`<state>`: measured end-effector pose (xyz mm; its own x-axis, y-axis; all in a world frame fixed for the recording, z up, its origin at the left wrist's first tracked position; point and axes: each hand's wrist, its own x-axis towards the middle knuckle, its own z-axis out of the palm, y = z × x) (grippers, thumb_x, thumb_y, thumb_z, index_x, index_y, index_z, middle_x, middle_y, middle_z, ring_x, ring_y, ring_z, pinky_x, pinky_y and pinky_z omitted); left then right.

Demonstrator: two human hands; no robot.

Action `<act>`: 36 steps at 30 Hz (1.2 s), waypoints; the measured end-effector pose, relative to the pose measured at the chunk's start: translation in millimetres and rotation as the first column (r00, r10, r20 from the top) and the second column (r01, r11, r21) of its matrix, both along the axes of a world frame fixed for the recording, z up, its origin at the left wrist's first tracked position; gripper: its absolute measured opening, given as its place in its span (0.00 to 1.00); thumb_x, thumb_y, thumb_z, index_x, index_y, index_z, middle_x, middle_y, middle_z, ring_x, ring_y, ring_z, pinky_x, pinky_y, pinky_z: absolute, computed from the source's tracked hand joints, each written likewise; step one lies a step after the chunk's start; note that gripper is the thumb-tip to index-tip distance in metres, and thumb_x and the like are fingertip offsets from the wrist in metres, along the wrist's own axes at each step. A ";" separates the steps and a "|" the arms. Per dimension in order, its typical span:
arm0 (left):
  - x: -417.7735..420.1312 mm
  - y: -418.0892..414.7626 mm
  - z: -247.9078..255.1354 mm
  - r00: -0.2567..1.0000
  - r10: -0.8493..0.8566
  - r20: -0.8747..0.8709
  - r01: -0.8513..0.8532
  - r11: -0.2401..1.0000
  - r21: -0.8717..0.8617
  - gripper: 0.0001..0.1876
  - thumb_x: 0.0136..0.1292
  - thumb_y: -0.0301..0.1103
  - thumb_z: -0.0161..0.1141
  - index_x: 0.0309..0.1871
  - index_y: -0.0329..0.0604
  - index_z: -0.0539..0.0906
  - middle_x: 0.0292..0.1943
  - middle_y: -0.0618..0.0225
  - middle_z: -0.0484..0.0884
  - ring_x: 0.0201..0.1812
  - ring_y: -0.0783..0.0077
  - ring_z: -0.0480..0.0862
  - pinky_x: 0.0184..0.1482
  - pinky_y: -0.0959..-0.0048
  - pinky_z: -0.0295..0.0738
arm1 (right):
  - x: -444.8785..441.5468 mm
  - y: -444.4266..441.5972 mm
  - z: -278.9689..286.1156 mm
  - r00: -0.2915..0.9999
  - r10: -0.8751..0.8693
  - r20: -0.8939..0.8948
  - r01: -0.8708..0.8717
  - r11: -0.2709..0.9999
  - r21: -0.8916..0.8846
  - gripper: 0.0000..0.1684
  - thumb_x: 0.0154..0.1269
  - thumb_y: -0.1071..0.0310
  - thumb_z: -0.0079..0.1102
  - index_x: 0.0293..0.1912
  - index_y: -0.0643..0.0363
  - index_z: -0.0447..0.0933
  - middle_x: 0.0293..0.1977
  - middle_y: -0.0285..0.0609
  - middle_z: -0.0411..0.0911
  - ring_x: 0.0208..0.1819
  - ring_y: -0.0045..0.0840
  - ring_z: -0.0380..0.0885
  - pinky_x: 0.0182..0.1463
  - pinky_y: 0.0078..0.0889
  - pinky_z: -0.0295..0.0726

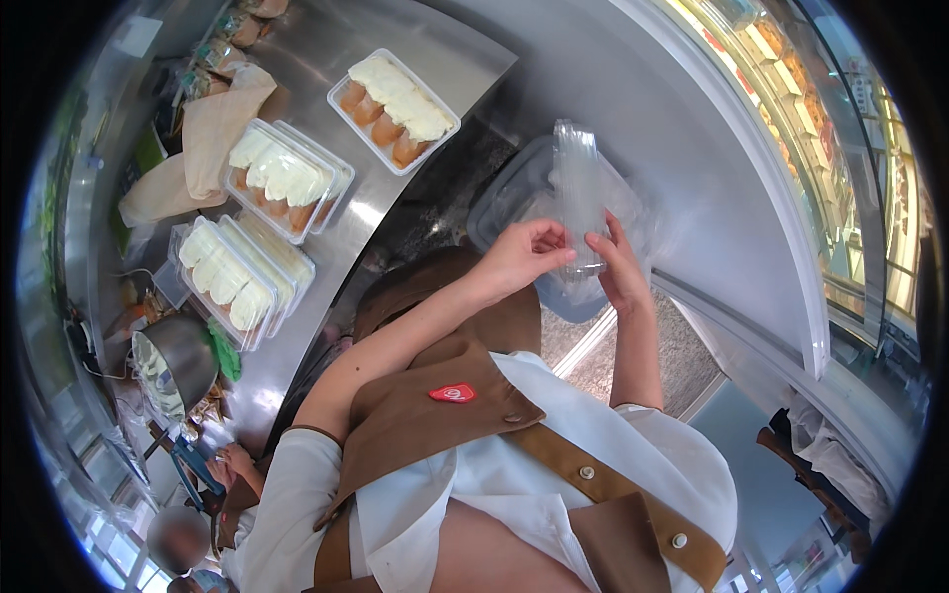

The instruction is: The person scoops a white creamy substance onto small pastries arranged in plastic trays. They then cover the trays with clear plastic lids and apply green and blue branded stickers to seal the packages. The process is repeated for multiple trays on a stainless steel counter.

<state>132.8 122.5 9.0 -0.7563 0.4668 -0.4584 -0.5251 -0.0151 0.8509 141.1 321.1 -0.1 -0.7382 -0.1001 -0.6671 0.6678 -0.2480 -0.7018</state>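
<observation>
Both hands are on a nested stack of clear plastic container lids or trays (578, 185), held above a grey plastic bin (495, 211). My left hand (526, 256) grips its near end on the left side, thumb and fingers against the edges. From the other side, my right hand (623, 263) holds the stack between thumb and fingers. On the steel counter to the left, an open tray (394, 111) holds brown rolls or cake pieces beside piped cream. More cream-topped pieces fill stacked lidded boxes (285, 178) and further clear boxes (230, 278) nearer the person.
A steel bowl with cream (178, 363), a green cloth (226, 348) and piping bags or cloths (222, 133) lie along the counter (319, 37). A co-worker's hands (233, 461) show at lower left. A curved grey panel and lit display case (808, 111) stand at right.
</observation>
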 end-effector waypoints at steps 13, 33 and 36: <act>10.9 3.0 10.1 0.994 0.100 0.054 -0.104 0.990 0.096 0.09 0.64 0.19 0.54 0.47 0.36 0.75 0.40 0.67 0.81 0.42 0.78 0.82 0.48 0.77 0.77 | 9.3 -16.3 11.0 0.992 -0.031 -0.123 0.028 0.999 -0.024 0.49 0.59 0.60 0.68 0.72 0.58 0.51 0.59 0.52 0.67 0.61 0.33 0.68 0.63 0.36 0.66; 15.8 10.8 -2.4 0.988 0.042 0.150 -0.071 0.979 0.191 0.11 0.67 0.22 0.53 0.51 0.38 0.73 0.44 0.67 0.81 0.46 0.79 0.80 0.51 0.77 0.74 | 32.0 -5.5 -11.2 0.986 -0.131 -0.103 0.137 0.989 0.055 0.49 0.58 0.55 0.70 0.72 0.54 0.54 0.61 0.52 0.65 0.60 0.33 0.67 0.60 0.36 0.67; 17.1 15.2 -1.2 0.982 0.011 0.191 -0.048 0.981 0.188 0.11 0.68 0.23 0.53 0.53 0.37 0.73 0.45 0.65 0.81 0.46 0.78 0.81 0.51 0.76 0.75 | 39.2 -2.9 -14.3 0.990 -0.135 -0.030 0.137 0.987 0.084 0.49 0.57 0.54 0.71 0.71 0.54 0.55 0.61 0.53 0.64 0.60 0.33 0.67 0.60 0.37 0.66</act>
<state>149.9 137.7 7.7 -0.6796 0.5382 -0.4985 -0.6724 -0.1852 0.7167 180.3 318.2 -14.4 -0.7570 0.0597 -0.6507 0.6145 -0.2736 -0.7400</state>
